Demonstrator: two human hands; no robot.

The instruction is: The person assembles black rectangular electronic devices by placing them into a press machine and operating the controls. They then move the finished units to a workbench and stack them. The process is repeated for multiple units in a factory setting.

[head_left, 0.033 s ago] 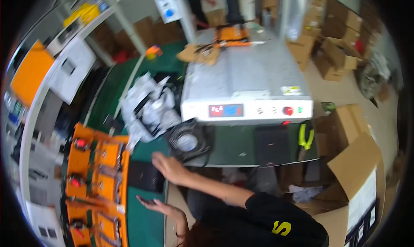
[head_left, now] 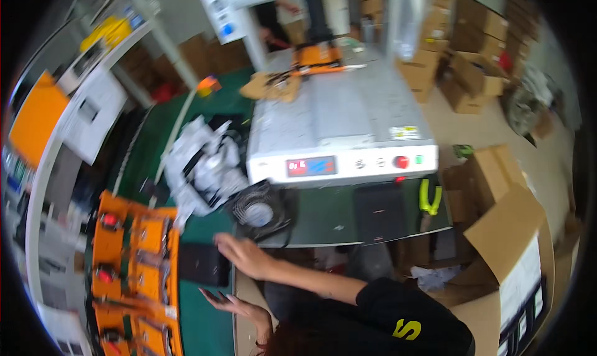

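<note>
My right hand reaches across from the right, fingers stretched out and holding nothing visible. It is beside the right edge of a flat black pad on the green table. Below it, my left hand is turned up with its fingers apart, near the pad's lower edge. Dark patches show at its fingertips; whether that is a thin object or shadow, I cannot make out. Left of the pad stands an orange fixture with red-tipped clamps. Above my right hand lies a round black coil with a pale centre.
A crumpled white plastic bag lies behind the coil. A grey machine with a display and buttons stands ahead. Right of it are another black pad, yellow-green-handled pliers and an open carton. Someone stands behind the machine.
The view has shifted, so the machine and table sit a little further left. My right hand stays by the pad's edge, and my left fingers look slightly more spread.
</note>
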